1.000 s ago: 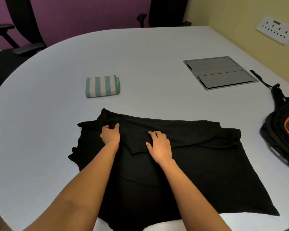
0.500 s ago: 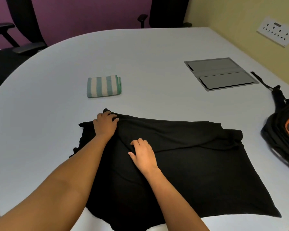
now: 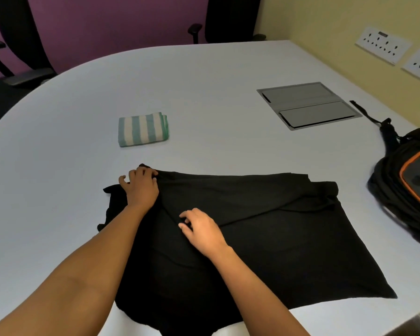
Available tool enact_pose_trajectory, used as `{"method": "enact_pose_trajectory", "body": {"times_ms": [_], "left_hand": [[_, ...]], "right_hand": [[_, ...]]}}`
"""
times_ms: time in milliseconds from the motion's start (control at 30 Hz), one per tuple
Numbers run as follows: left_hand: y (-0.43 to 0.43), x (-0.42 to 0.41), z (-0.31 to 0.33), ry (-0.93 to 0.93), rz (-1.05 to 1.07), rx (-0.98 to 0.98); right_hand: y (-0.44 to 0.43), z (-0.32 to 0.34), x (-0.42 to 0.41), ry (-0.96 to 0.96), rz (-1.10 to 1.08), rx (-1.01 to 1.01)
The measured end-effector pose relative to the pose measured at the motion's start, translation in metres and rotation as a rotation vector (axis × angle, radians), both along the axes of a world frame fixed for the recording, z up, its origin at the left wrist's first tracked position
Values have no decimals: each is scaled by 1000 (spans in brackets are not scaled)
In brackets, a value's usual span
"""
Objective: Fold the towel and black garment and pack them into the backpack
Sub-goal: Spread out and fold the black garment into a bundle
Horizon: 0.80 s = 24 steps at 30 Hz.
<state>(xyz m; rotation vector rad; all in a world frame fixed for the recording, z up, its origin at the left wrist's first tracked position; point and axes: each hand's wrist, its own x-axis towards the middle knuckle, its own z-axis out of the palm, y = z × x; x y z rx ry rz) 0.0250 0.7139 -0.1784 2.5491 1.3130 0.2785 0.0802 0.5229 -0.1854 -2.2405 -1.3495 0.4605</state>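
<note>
– On the bench point(image 3: 204, 81), near edge, black garment point(image 3: 277, 251) lay spread. Grip?
– Left hand point(image 3: 141, 187) clutched its far-left corner; right hand point(image 3: 201, 229) pinched a middle fold. Folded towel point(image 3: 142, 128) sat beyond, backpack point(image 3: 403, 190) to the right.

Striped towel point(image 3: 143, 129) there, green and white bands. The garment point(image 3: 264, 229) is plain black, no pattern. The backpack point(image 3: 395, 187) is black too, with orange trim. Pale blue-grey desk point(image 3: 204, 81), a grey panel point(image 3: 308, 105) set in it, purple wall point(image 3: 107, 25) behind.
</note>
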Motion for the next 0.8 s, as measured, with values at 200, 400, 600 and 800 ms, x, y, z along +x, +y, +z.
{"method": "enact_pose_trajectory", "body": {"times_ms": [200,400,600,800], "left_hand": [[-40,17,-4,-84,-66,17],[-77,39,-11,-66,-196,29],[-109,62,-18,30,-199,4],[-134,72,-30,113,-158,-31]], "right_hand": [[-21,19,80,24,-371,104],[-67,30,171,-39,-680,-102],[-111,27,231,-66,-839,-308],[-122,15,255,-29,-893,-361]]}}
